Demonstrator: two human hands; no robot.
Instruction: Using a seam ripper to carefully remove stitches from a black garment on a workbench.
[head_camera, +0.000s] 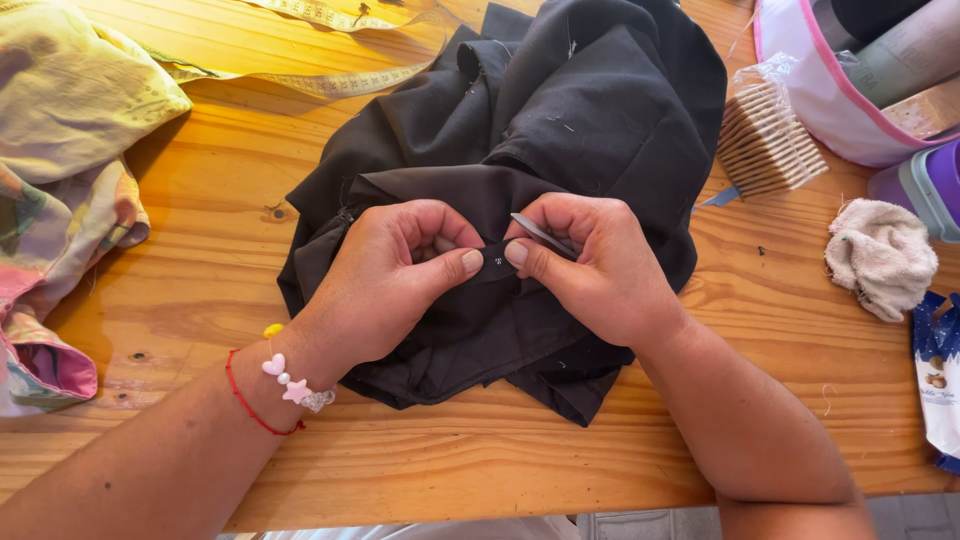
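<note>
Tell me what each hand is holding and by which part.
The left hand pinches a narrow fold of the black garment between thumb and forefinger. The right hand pinches the same fold and also holds a thin metal tool, its lower end hidden in the hand.

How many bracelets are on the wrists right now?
2, both on the left wrist: a thin red cord bracelet and a bead bracelet with pink star and heart charms beside it. The right wrist is bare as far as the picture shows.
</note>
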